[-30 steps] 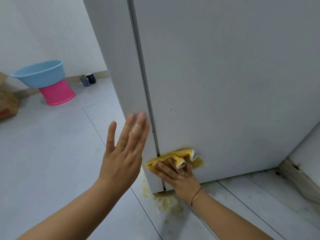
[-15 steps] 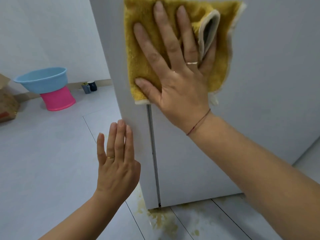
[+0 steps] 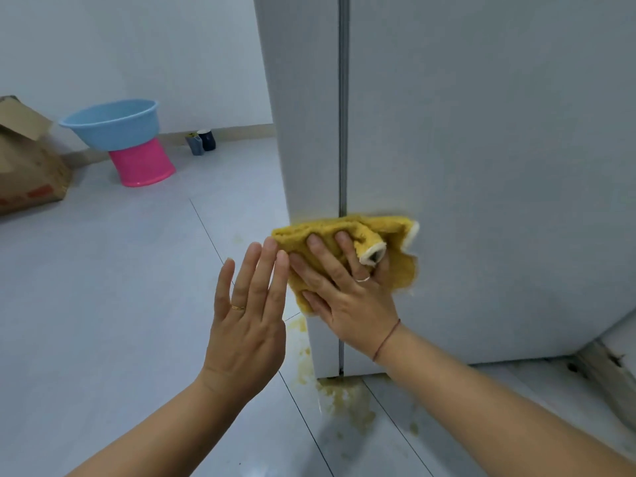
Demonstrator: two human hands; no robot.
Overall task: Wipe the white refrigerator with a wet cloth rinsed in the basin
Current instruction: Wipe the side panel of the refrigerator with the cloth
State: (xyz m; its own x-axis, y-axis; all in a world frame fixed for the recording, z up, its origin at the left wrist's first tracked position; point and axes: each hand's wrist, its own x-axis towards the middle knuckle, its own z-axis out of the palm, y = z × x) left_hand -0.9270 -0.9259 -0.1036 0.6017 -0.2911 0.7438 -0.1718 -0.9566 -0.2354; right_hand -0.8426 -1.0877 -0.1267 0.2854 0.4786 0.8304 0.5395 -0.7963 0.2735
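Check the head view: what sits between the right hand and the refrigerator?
The yellow cloth. The right hand presses it against the white refrigerator, across the vertical seam. The head view shows it.

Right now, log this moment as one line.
phase: wiping | right hand: presses yellow cloth on refrigerator lower corner | left hand: open, empty | basin: on pink stool

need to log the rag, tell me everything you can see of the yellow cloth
The yellow cloth looks like thick terry towelling with a white border, showing at a rolled fold and at the right edge. It is crumpled, not spread flat, and pressed against the lower part of the white refrigerator, across the dark vertical seam near its corner. The right hand presses it there with spread fingers; one fold lies over a finger.
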